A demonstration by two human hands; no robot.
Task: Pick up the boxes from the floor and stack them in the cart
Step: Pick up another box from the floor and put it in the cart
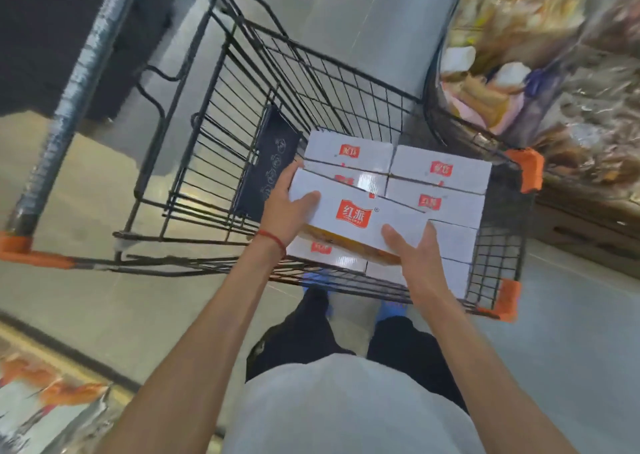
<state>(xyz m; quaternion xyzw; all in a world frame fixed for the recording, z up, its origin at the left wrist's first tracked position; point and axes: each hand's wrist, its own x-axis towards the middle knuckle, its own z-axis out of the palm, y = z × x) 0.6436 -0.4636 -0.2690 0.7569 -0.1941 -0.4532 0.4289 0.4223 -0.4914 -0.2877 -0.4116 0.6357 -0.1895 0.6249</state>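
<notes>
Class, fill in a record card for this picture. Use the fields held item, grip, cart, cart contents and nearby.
held item: white box with red logo, tilted above the load
grip: left hand on the box's left end, right hand on its near right corner, thumbs on top
cart: black wire shopping cart, orange corner bumpers
cart contents: matching white boxes, stacked in layers
nearby: second cart of bagged goods, right

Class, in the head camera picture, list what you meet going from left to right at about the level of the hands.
cart handle → left hand → held box → right hand → orange corner guard → bagged food
</notes>
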